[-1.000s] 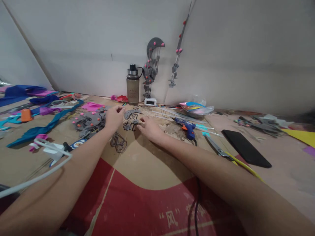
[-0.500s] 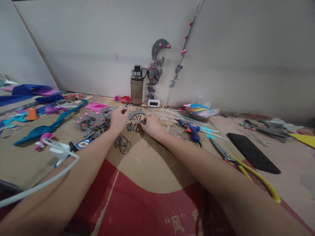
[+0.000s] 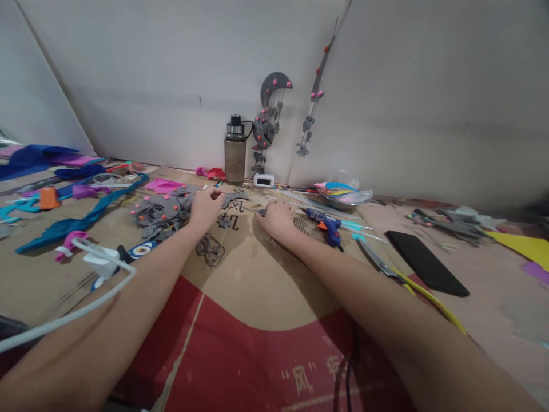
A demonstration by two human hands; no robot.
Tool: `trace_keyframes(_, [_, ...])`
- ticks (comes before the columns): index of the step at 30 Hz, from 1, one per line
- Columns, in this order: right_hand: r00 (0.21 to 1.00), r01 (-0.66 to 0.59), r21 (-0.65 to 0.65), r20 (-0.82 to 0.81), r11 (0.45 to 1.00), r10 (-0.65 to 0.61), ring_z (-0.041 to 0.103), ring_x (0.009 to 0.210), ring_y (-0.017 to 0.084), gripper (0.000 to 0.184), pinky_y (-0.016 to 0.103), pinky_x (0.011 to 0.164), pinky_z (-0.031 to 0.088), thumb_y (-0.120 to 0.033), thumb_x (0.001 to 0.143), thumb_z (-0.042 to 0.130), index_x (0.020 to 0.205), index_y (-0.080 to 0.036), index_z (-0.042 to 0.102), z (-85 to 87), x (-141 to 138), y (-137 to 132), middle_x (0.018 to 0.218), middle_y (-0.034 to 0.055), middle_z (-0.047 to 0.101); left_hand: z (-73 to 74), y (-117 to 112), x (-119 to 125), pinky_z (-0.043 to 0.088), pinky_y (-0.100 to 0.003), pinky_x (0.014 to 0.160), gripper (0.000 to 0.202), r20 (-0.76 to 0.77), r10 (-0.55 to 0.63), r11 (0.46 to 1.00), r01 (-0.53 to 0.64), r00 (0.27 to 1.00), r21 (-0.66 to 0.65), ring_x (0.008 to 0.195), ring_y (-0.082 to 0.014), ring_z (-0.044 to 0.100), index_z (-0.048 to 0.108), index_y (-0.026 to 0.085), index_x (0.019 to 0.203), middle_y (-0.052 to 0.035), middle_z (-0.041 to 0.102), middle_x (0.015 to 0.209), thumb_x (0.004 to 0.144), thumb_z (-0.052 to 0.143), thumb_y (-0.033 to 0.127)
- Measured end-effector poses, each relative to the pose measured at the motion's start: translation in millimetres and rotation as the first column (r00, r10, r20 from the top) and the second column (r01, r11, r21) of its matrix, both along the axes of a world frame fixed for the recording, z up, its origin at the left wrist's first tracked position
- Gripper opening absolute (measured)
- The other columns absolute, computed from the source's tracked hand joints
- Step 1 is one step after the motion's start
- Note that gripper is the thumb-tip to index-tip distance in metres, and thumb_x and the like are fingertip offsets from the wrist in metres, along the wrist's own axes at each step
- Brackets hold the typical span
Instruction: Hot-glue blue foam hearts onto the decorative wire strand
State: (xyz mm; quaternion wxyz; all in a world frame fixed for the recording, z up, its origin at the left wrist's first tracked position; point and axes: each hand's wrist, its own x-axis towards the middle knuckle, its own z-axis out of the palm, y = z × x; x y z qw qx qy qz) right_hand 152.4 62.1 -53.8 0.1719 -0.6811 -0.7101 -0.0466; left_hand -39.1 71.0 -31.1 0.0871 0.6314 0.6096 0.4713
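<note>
My left hand (image 3: 207, 207) is closed in a pinch at the end of a grey felt crescent (image 3: 235, 197); its fingertips are partly hidden. Beside its wrist lies a pile of grey felt pieces with pink and orange pompoms (image 3: 160, 209). Across a short gap, my right hand (image 3: 278, 220) rests low over the cardboard (image 3: 253, 292), thumb and fingers closed on a small grey felt piece (image 3: 261, 212). A thin string seems to run leftward from it. Between the hands lies a small grey felt shape (image 3: 223, 220), and nearer me a bundle of grey cord (image 3: 210, 250).
Right of my hands are a blue glue gun (image 3: 329, 229), clear glue sticks (image 3: 364, 228), yellow-handled scissors (image 3: 422, 289) and a black phone (image 3: 426, 263). Behind stand a bottle (image 3: 235, 154) and small clock (image 3: 263, 181). Felt scraps (image 3: 86, 220) and a white cable (image 3: 72, 315) lie left.
My right hand has moved slightly right, away from my left, with the small grey piece between its fingers. The view has shifted a little; the left hand stays at the crescent.
</note>
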Motion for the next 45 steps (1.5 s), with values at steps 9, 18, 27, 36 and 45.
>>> trace_keyframes(9, [0.996,-0.081,0.144,-0.015,0.986,0.084,0.044,0.114,0.034,0.048,0.047,0.091,0.037,-0.046,0.081,0.055,0.116,-0.014,0.057,2.8,-14,-15,0.121,0.0176,0.053,-0.3,2,-1,0.044,-0.027,0.068,0.019,0.033,0.024,1.000,-0.025,0.999,0.014,0.069,-0.0168,0.061,0.071,0.017,0.080,-0.0035,0.070,0.074,0.076,0.055,0.026])
trace_keyframes(18, [0.941,-0.337,0.006,-0.013,0.941,0.337,0.042,0.115,0.036,0.051,0.050,0.092,0.035,-0.056,0.084,0.049,0.108,-0.013,0.062,7.7,-63,-30,0.120,0.0202,0.054,-4.1,9,-7,0.044,-0.026,0.066,0.021,0.166,-0.002,0.999,-0.005,0.986,0.045,0.066,-0.0156,0.059,0.070,0.016,0.083,-0.0037,0.068,0.071,0.074,0.054,0.028])
trace_keyframes(27, [0.967,-0.253,-0.032,0.037,0.967,0.254,0.045,0.110,0.035,0.036,0.049,0.089,0.036,-0.042,0.083,0.050,0.101,-0.015,0.066,14.4,-40,-26,0.110,0.0165,0.060,-7.2,11,-5,0.044,-0.026,0.063,0.018,0.252,-0.049,0.995,0.025,0.967,0.097,0.064,-0.0147,0.058,0.069,0.015,0.079,-0.0033,0.067,0.069,0.072,0.056,0.025])
trace_keyframes(36, [0.893,-0.448,0.140,0.030,0.883,0.448,0.040,0.112,0.029,0.031,0.043,0.088,0.032,-0.025,0.084,0.050,0.113,-0.022,0.059,17.2,-51,-35,0.121,0.0111,0.054,11.1,11,0,0.046,-0.021,0.058,0.012,0.560,-0.080,0.970,-0.065,0.825,0.234,0.064,-0.0107,0.058,0.062,0.019,0.085,-0.0019,0.066,0.078,0.079,0.054,0.026])
trace_keyframes(45, [0.814,-0.578,-0.053,0.031,0.814,0.580,0.050,0.103,0.027,0.025,0.041,0.085,0.035,-0.033,0.087,0.049,0.101,-0.025,0.067,18.8,-91,-22,0.108,0.0078,0.063,21.0,6,-1,0.041,-0.018,0.051,0.008,0.643,-0.051,0.937,-0.185,0.764,0.295,0.055,-0.0072,0.051,0.059,0.017,0.083,0.0005,0.062,0.071,0.079,0.053,0.021])
